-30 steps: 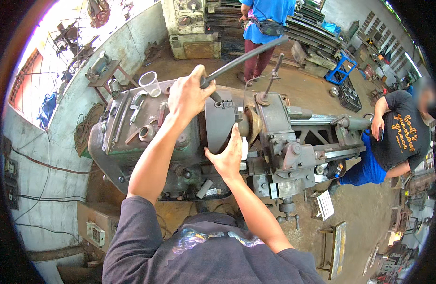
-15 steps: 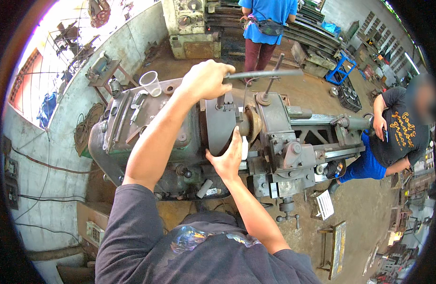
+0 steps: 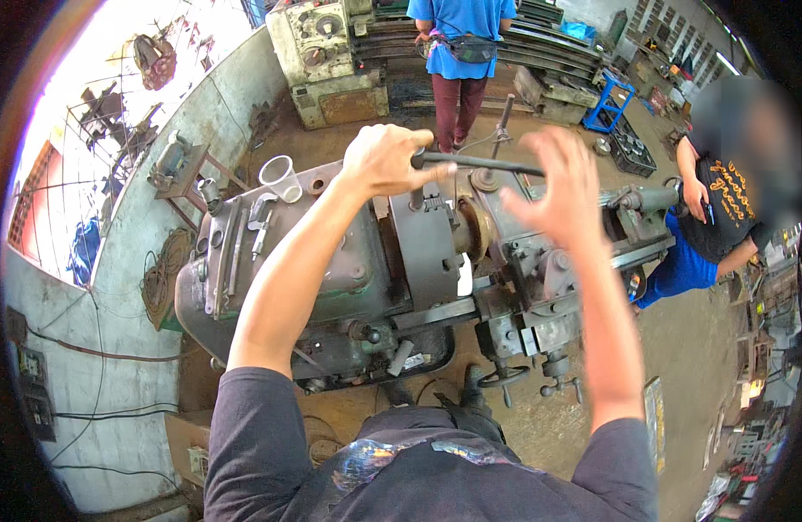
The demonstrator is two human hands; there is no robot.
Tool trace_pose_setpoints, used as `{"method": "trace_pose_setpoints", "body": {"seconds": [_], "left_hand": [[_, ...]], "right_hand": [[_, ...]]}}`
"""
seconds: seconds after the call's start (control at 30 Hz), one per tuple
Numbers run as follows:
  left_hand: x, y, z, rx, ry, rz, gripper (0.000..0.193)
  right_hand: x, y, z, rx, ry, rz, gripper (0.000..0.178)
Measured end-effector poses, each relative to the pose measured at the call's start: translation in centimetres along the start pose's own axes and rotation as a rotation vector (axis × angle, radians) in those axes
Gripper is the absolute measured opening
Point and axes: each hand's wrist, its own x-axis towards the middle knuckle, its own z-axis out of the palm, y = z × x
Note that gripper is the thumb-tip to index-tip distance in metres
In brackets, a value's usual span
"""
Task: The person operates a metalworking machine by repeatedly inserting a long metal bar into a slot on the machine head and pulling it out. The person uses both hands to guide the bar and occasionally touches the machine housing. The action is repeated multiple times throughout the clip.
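Note:
A lathe stands in front of me, and its dark chuck (image 3: 423,248) is below my hands. A chuck key (image 3: 484,163) with a long bar handle sits above the chuck, its stem running down to the chuck's top. My left hand (image 3: 388,161) is closed around the left end of the bar, thumb lying below it. My right hand (image 3: 559,187) is at the bar's right end, fingers spread and blurred by motion; whether it touches the bar I cannot tell.
A clear plastic cup (image 3: 281,179) and a caliper-like tool (image 3: 260,224) lie on the headstock (image 3: 318,252). Right of the chuck is the carriage (image 3: 540,287). A person in a black shirt (image 3: 731,204) stands at the far right; another in blue (image 3: 462,39) is beyond the lathe.
My right hand has left the chuck's near side and risen to the bar's right end, opening. The bar has turned slightly, its right end coming nearer. My left hand stays on it.

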Motion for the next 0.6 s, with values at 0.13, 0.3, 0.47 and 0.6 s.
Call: {"method": "trace_pose_setpoints", "body": {"seconds": [0.13,0.3,0.47,0.6], "left_hand": [[1.1,-1.2,2.2,-0.209,0.368,-0.627,0.064],[5.8,-5.8,4.7,-1.543,0.629,-1.299,0.04],[8.1,-7.0,5.2,-1.37,0.905,-1.528,0.042],[7.7,-5.1,4.3,-1.234,0.87,-1.634,0.035]], "right_hand": [[4.6,5.4,2.4,-0.148,-0.788,0.135,0.044],[7.0,4.4,3.5,-0.346,-0.862,0.154,0.057],[8.3,3.5,3.5,-0.212,-0.939,0.374,0.067],[7.3,2.7,3.8,-0.274,-0.901,0.473,0.048]]}}
